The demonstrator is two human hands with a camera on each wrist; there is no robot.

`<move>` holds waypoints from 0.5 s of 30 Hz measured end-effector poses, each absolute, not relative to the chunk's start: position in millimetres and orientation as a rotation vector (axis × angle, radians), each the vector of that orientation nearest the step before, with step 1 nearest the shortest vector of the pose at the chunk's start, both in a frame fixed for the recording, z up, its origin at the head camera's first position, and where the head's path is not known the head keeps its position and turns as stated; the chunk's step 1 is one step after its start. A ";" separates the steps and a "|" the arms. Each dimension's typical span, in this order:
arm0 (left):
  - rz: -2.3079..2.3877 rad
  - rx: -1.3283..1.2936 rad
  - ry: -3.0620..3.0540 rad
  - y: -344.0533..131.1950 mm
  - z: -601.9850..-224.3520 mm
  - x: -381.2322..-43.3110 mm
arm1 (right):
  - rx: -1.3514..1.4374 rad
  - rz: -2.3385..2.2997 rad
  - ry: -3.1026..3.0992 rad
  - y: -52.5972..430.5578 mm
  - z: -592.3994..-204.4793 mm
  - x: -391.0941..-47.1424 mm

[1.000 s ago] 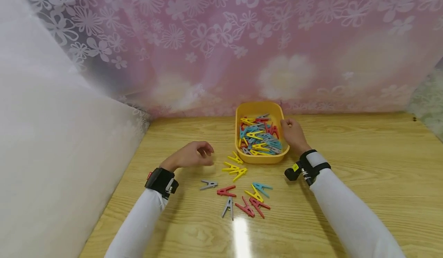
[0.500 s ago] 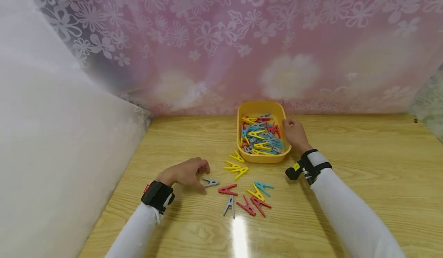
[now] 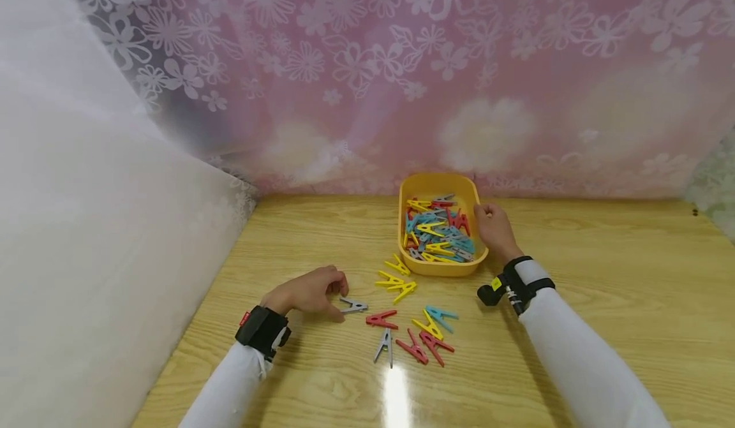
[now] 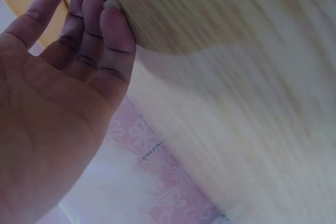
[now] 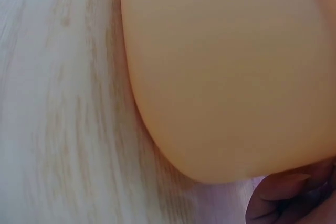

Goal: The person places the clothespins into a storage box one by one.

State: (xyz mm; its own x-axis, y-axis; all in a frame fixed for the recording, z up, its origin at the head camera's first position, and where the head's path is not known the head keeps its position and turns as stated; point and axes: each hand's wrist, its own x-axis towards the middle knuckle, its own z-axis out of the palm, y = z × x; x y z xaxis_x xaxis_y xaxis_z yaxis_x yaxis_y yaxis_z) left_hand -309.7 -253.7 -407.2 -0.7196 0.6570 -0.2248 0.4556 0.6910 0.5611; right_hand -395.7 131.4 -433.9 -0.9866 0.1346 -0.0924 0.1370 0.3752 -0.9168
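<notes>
My left hand point(image 3: 312, 293) is low over the table at left, thumb and fingers parted around the near end of a grey clothespin point(image 3: 356, 305). In the left wrist view its palm and bent fingers point(image 4: 116, 30) show, while the clothespin is out of sight. My right hand point(image 3: 496, 231) holds the right rim of a yellow plastic tub point(image 3: 445, 270) with curled fingers. Clothespins in yellow, blue, red and grey lie heaped inside. The tub's smooth outer wall point(image 5: 220, 77) fills most of the right wrist view, with curled fingers at its lower right corner.
Loose on the wooden table point(image 3: 603, 275) lie several more clothespins: yellow ones point(image 3: 396, 281) before the tub, a red one point(image 3: 381, 319), another grey one point(image 3: 385, 346), and a blue one point(image 3: 441, 317) farther right. A pink floral curtain point(image 3: 344, 96) hangs behind.
My left hand has come down and toward me, from beside the yellow clothespins to the grey clothespin. The right hand keeps its hold on the tub's rim.
</notes>
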 end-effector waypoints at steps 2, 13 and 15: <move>0.681 0.863 2.490 -255.0 -406.5 -309.2 | 0.262 -1.730 2.600 131.9 -434.1 -394.5; 0.822 0.790 2.507 -257.1 -402.5 -314.8 | 0.225 -1.752 2.619 134.0 -433.9 -393.7; 0.891 0.755 2.519 -257.4 -400.8 -316.8 | 0.218 -1.753 2.613 134.0 -435.3 -393.3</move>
